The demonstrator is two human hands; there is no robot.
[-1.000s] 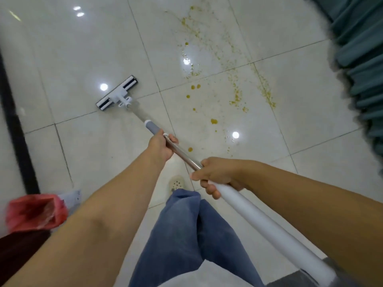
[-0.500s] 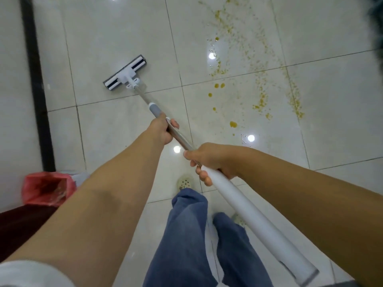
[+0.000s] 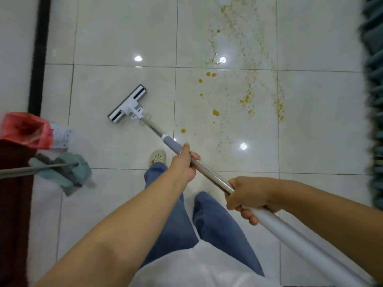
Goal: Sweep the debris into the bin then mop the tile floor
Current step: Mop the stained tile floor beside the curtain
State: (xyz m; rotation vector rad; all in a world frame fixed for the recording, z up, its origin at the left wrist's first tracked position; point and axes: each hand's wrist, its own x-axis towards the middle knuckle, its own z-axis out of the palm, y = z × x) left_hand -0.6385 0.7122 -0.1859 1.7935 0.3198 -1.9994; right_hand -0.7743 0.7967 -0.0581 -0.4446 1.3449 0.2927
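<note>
Below, both arms reach forward from the bottom of the view, and two hands grasp one mop handle. The left hand is clenched around the bare metal stretch, just below the grey collar, with the thumb lying along the top. The right hand is wrapped around the pole where the metal meets the white sleeve, fingers curling underneath. The left arm runs nearly straight toward 12 o'clock; the right forearm comes in from 4 o'clock.

The handle slants from 5 o'clock up toward 11 o'clock, ending at one mop head, which lies flat on the tile floor, angled across a tile and well apart from the mess. Yellow-brown debris is scattered from 12 to 2 o'clock of the hands, with about seven larger drops between the mop head and the finer specks.

At 9 o'clock stands one bin with a red liner. Just below it lie one teal dustpan and a dark-bristled broom, touching each other. Two blue trouser legs show between the arms, and one pale shoe rests just beside the left hand. Dark curtain folds edge the view at 3 o'clock.
</note>
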